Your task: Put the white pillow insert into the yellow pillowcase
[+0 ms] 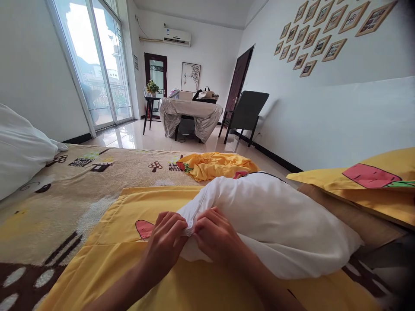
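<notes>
A plump white pillow lies in front of me, on top of a flat yellow pillowcase with a printed carrot. My left hand pinches the pillow's near left corner between thumb and fingers. Right beside it, my right hand is closed on the same bunched edge, with its fingertips almost touching the left ones. Part of the gripped fabric is hidden behind the fingers. Beyond the pillow lies a crumpled yellow cloth, also with carrot prints.
A beige patterned blanket covers the bed. Another white pillow is at the far left, and a yellow pillow with a carrot print at the right. Past the bed stand a covered table and a dark chair.
</notes>
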The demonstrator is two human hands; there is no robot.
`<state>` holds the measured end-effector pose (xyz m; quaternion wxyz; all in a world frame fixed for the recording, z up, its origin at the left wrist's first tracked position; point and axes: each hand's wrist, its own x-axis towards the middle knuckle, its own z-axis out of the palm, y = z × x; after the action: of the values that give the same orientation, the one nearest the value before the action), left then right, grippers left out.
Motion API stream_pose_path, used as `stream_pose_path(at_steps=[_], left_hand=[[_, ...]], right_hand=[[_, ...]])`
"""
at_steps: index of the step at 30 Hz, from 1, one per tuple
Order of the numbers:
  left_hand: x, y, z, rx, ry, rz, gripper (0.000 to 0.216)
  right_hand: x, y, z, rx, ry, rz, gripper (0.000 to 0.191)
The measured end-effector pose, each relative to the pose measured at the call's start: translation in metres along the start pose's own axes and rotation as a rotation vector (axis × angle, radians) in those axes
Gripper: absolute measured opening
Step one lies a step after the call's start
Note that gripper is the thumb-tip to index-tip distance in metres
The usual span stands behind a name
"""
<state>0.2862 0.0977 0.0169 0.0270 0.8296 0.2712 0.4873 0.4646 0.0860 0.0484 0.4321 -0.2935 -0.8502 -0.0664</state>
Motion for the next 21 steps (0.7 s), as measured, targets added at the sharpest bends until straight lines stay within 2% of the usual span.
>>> stream_pose_path(at_steps=[5,10,16,21], left_hand=[[0.0,0.0,0.001,0.011,0.008,0.014,0.012],[0.005,0.005,-0.008,-0.052,-0.012,0.071,0.018],[0.012,0.007,-0.021,-0.044,-0.082,0.235,0.021],[0.014,0.008,-0.024,-0.028,-0.144,0.205,0.019]], right_hand=[[0.003,-0.008,-0.009,-0.127,-0.055,-0.075,0.012],[0.004,-0.008,-0.011,-0.189,-0.066,-0.093,0.014],[0.005,-0.008,-0.011,-0.16,-0.044,-0.106,0.014],[0.006,-0.011,-0.012,-0.152,-0.03,-0.12,0.016]])
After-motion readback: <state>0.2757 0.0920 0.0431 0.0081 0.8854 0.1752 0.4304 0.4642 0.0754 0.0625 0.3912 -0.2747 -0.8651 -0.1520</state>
